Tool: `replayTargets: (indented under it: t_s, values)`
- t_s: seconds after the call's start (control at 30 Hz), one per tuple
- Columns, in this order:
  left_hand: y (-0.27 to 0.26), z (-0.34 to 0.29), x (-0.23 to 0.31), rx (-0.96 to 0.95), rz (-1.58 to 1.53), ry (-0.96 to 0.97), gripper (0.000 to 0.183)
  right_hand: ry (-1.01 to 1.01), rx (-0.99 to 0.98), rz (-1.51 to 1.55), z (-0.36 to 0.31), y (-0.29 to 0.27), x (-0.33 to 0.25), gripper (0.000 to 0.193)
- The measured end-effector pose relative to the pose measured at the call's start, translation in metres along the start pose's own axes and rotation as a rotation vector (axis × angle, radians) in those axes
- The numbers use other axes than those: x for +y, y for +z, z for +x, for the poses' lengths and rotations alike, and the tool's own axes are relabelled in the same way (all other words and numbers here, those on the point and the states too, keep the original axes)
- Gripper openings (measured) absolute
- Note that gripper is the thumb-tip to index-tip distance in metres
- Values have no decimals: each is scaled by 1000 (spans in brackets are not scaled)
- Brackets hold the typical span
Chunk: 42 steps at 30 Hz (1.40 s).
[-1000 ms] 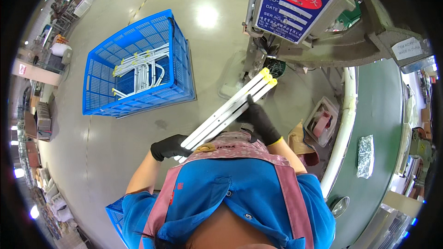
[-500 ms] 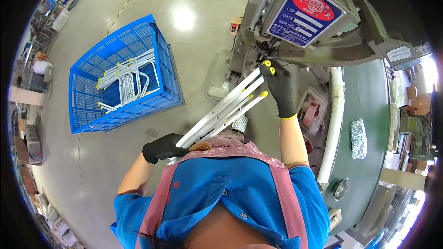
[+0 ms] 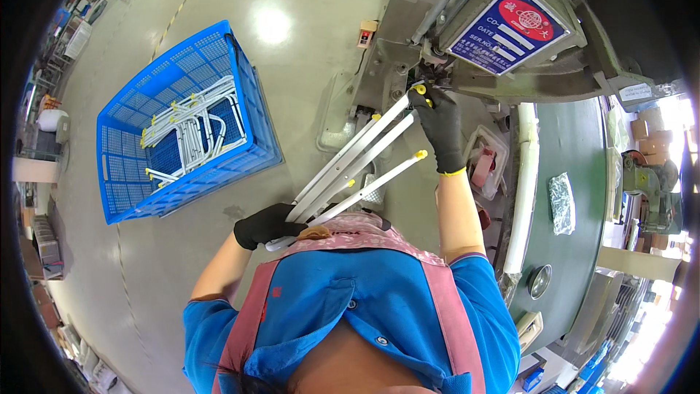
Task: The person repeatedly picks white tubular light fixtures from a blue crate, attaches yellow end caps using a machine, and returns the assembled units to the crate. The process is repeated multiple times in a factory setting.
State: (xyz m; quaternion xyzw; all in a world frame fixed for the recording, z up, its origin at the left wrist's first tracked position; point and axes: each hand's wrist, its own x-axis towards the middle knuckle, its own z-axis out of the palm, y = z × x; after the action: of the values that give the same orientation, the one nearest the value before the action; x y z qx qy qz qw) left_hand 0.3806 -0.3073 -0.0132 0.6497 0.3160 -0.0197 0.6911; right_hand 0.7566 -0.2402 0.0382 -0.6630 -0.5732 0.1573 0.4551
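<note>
A folding frame of white metal tubes (image 3: 362, 156) with yellow end caps slants across my front, its legs fanned apart. My left hand (image 3: 264, 227), in a black glove, is wrapped round its lower end beside my pink apron (image 3: 364, 230). My right hand (image 3: 442, 131), gloved in black with a yellow cuff, is closed on the upper end, where a yellow cap shows at the fingers. That end is right at the tooling of a grey machine (image 3: 539, 76); whether it touches is hidden.
On the floor to the left, a blue plastic crate (image 3: 261, 128) holds several similar white frames (image 3: 193, 131). At right stands a green-topped table (image 3: 547, 263) with a plastic-wrapped packet (image 3: 562, 203) and a round metal dish (image 3: 539, 282). A clear bin (image 3: 487, 164) sits near my right forearm.
The frame's legs have spread farther apart, the lowest one swinging away from the others. My right hand has brought the upper end closer to the machine's tooling. My left hand keeps its hold.
</note>
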Motion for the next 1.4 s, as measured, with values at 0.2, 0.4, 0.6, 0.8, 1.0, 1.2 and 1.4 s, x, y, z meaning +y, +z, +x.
replayTargets:
  t_s: [0.2, 0.4, 0.6, 0.8, 1.0, 1.2, 1.4]
  values:
    - [3, 2, -11, 10, -41, 11, 35, 75, 34, -45, -3, 3, 4, 32]
    - [3, -9, 17, 21, -61, -85, 42, 108, -48, -44, 0, -3, -4, 31]
    - [12, -29, 48, 48, -154, -137, 38, 143, -20, 53, -1, 2, -9, 33]
    - [33, -21, 43, 60, -422, -178, 30, 163, -211, 0, 7, -7, -3, 37]
    - [60, -20, 53, 139, -461, -230, 37, -55, -290, -12, 48, 22, 29, 47]
    - [90, -24, 59, 221, -516, -218, 31, 39, -474, -11, 49, 45, 77, 41]
    - [104, -6, 43, 237, -591, -249, 34, -3, -614, -119, 43, 34, 63, 42]
